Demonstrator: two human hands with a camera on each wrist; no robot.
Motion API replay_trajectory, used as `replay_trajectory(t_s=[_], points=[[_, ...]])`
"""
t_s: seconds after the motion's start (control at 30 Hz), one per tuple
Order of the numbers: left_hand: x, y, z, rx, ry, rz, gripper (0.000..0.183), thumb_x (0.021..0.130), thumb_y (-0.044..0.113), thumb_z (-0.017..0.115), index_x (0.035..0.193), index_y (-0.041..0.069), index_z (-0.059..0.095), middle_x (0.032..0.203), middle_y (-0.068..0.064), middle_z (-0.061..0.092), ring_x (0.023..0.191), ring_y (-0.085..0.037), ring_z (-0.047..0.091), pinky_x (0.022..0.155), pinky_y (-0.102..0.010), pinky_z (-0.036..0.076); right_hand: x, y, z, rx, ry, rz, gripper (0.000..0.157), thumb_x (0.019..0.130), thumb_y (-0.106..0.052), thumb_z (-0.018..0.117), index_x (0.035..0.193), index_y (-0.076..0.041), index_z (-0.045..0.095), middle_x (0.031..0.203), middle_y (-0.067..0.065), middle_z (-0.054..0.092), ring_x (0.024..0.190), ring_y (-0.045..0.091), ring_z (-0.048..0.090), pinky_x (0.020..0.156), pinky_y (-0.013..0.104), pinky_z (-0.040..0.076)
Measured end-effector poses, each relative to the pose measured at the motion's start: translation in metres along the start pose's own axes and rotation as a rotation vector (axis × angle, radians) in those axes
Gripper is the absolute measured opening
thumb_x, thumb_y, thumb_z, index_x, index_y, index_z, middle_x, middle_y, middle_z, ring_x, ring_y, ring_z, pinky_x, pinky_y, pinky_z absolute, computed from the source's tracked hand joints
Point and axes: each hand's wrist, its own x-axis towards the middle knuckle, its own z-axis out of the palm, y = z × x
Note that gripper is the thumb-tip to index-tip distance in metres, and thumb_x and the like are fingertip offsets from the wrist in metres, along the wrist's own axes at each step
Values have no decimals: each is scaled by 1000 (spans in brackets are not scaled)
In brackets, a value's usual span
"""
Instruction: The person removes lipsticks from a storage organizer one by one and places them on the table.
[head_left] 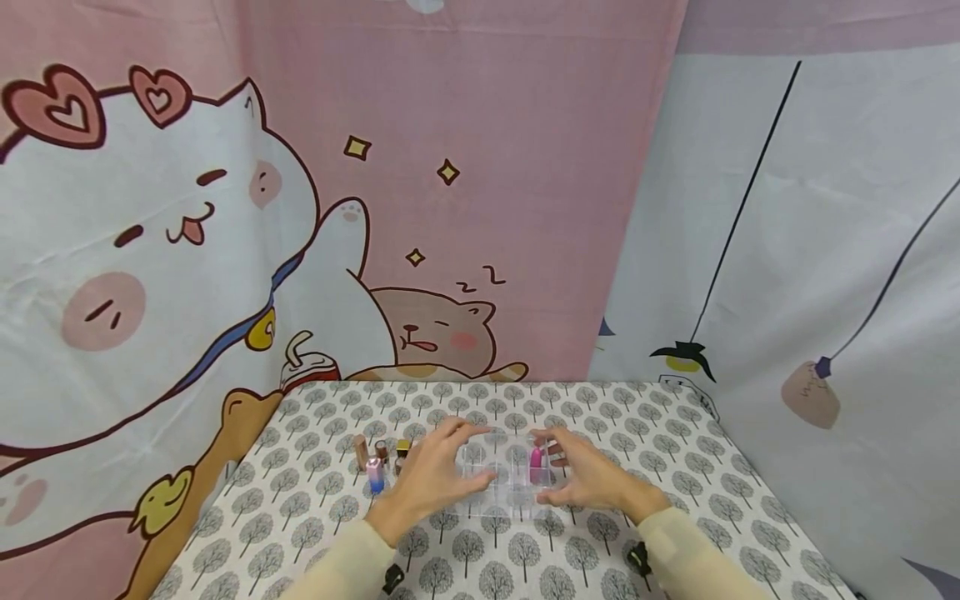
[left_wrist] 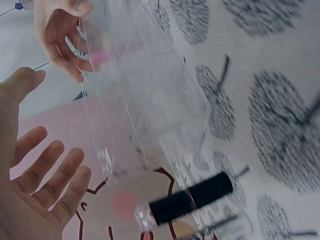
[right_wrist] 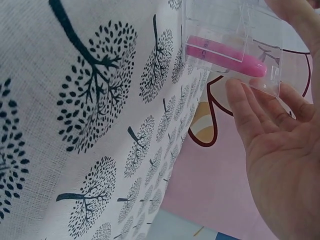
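Observation:
A clear compartment organizer point(head_left: 495, 500) stands on the table, with a pink lipstick tube point(head_left: 536, 467) upright in a compartment at its back right. My left hand point(head_left: 433, 471) is beside the organizer's left side. Its fingers are spread and hold nothing; in the left wrist view a gap separates them from the clear wall. At the right side, my right hand point(head_left: 588, 473) has thumb and fingers apart around the organizer's edge. Its fingertips are at the wall near the pink tube point(right_wrist: 225, 56); whether they press on it, I cannot tell.
Left of the organizer stand several cosmetics: a pink-and-blue tube point(head_left: 375, 475), a tan tube point(head_left: 362, 452), a brown one point(head_left: 382, 451) and a yellow-topped item point(head_left: 403, 446) partly behind my left hand. A black lipstick tube point(left_wrist: 192, 199) shows close by. The tree-print tablecloth point(head_left: 495, 575) meets a cartoon curtain.

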Motion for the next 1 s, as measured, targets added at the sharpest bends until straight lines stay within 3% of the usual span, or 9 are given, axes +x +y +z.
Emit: replay_trajectory(t_s=[0.3,0.6,0.73,1.0], points=[[14,13,20,0,-9,29,64,92,47,99,145,20,78,129,0,80,98,-14,76,69,-9,56,0,0,0,4,-2,4,110,85,-37,106,172,-6,46,164,23,63,140,41,72,118,63,65],[21,21,38,-13,-46,-41,60,95,48,97,144,20,79,134,-1,83,111,-18,80,86,-20,66,0,4,2,-37,9,-4,111,84,-42,106,172,-8,47,162,20,66,138,37,75,116,60,67],[25,26,46,-42,-49,-53,57,95,42,98,143,17,80,131,-2,83,108,-15,79,88,-19,65,-1,5,3,-18,3,0,112,84,-42,105,173,-7,46,164,21,65,140,38,74,117,60,66],[31,30,61,-75,-48,-100,48,94,36,98,137,19,82,121,-1,84,101,-16,78,83,-16,61,-1,2,-1,8,2,-31,110,86,-38,105,172,-2,46,165,26,63,140,45,74,117,62,65]])
